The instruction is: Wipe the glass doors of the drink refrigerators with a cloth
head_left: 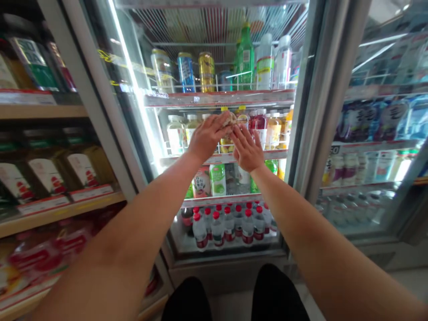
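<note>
Both my arms reach into an open drinks fridge at the second shelf (220,157). My left hand (209,136) is curled around the top of a yellow-capped bottle (227,141) standing in the row there. My right hand (246,149) is open, fingers stretched upward, its fingertips touching the same bottle's top beside my left hand. Pale drink bottles (175,133) stand left of my hands, and red and orange juice bottles (267,127) stand to the right.
Cans (186,71) and green and white bottles (264,62) fill the top shelf. Red-capped water bottles (227,223) crowd the bottom. The glass door (110,80) swings open at left, beside wooden shelves (60,209) of packaged goods. A closed fridge door (374,133) is at right.
</note>
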Motion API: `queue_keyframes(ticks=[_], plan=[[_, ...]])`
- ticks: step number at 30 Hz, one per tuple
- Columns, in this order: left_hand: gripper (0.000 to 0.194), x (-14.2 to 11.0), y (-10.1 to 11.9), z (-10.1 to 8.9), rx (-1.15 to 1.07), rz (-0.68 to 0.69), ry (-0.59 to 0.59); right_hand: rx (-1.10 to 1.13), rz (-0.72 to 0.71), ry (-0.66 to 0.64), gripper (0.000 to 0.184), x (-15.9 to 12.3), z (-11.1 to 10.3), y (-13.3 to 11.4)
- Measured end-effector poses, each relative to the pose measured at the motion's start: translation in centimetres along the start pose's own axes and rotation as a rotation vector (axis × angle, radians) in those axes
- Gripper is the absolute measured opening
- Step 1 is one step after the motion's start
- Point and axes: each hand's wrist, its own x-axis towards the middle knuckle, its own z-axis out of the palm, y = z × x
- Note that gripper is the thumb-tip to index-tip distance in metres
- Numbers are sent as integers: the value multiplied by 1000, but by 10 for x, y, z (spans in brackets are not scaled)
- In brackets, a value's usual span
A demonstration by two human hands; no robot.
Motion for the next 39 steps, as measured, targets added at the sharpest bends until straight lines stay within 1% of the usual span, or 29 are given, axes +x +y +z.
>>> queue_keyframes(ticks=[1,3,5,6,7,9,10,11,13,15,17,21,23,25,27,30,32,35,37,39], plan=[[40,3,-3,-1,11,-44,25,-3,0,7,62,0,0,0],[43,6,-8,-2,41,-173,114,-12,-2,21,60,0,1,0],[46,5,-8,1,53,-246,161,-17,-7,29,58,0,1,0],[47,2,-5,4,53,-244,157,-18,-8,28,58,0,1,0],[47,-2,-1,6,50,-213,131,-16,-6,26,58,0,1,1],[44,-12,5,10,44,-104,43,-10,-1,19,59,0,1,1],[43,-17,5,9,44,-53,0,-7,2,16,59,0,1,0],[42,-21,3,7,46,-28,-19,-5,5,14,59,0,0,0],[42,-28,-8,1,57,-65,20,0,14,7,60,1,-1,0],[43,-35,-22,-5,61,-155,105,6,23,-7,62,1,-2,1],[45,-43,-30,-6,55,-215,152,10,30,-19,61,-1,-2,1],[45,-58,-25,-2,71,-265,131,24,48,-30,59,1,-8,-2],[45,-60,-22,-1,97,-253,123,26,72,-33,57,11,-15,-4],[45,-59,-22,-2,112,-232,120,12,107,-14,56,28,-22,-6],[45,-58,-23,-2,114,-221,141,-7,161,41,57,48,-25,-7],[45,-66,-17,1,150,-180,224,7,289,150,60,70,-21,-8],[50,-79,-8,4,196,-139,243,36,349,179,60,75,-14,-8],[55,-95,1,5,227,-83,190,31,368,159,60,72,-6,-11],[51,-96,-2,2,211,-57,171,-5,366,153,60,68,-3,-12],[49,-88,-9,-2,177,-78,198,-25,354,179,60,66,-2,-13]])
